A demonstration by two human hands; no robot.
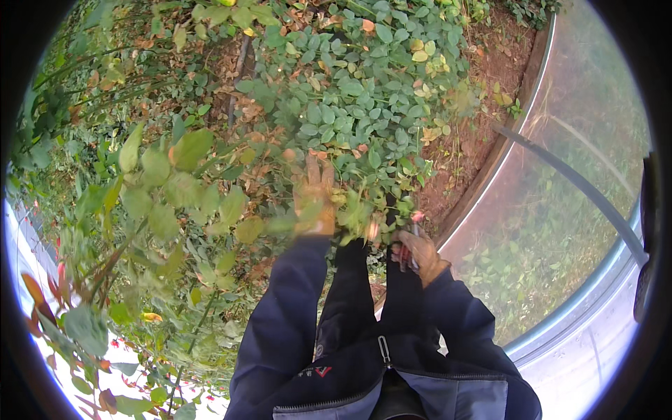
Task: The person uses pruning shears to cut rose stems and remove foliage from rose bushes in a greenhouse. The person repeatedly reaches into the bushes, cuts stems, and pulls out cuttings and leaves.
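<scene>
My left hand (315, 197), blurred, reaches forward into the rose foliage with its fingers extended and apart; leaves partly cover it, and nothing shows in its grip. Closer to the plastic sheeting, my right hand (417, 249) is closed around the red handles of what looks like pruning shears (405, 254); their blades are hard to make out. Just beyond that hand stands a pink rose bud (417, 216) on a leafy stem. A second pale pink bloom (373, 230), blurred, lies between both hands.
Dense rose bushes (357, 100) spread ahead, with tall leafy stems (113, 257) rising close on the left. At the right, clear plastic sheeting (567, 173) borders reddish soil (457, 168), and a dark curved strap or pipe (583, 184) crosses it. Dry leaves cover ground between bushes.
</scene>
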